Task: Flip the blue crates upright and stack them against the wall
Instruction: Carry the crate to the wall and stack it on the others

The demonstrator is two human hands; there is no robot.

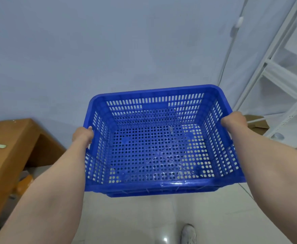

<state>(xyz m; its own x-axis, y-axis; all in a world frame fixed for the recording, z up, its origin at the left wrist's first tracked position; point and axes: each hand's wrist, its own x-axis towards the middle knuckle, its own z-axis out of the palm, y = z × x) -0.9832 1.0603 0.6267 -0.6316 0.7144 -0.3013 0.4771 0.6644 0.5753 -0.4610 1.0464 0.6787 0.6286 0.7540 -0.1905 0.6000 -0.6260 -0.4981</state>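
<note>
Blue perforated plastic crate [159,138], rectangular and open side up, sits in mid-air before the pale blue-grey wall [91,50], carried level above the glossy white tiled floor [135,217]. A second blue rim shows just beneath its near edge, so it may be nested on another crate, though I cannot tell for sure. Being already upright, it seems to be on its way to the wall, and holding it at the two short ends keeps it balanced and its opening upward.

To the right stands a white metal shelving rack [285,71], with brown cardboard [256,122] at its foot; to the left is an orange-brown wooden table [8,143], so the free stretch of wall lies between them, the likely stacking place.

The left hand [82,137] is closed over the crate's left rim, fingers curled around the edge. The right hand [233,120] is clenched on the right rim likewise. A white shoe [188,234] shows on the floor below.
</note>
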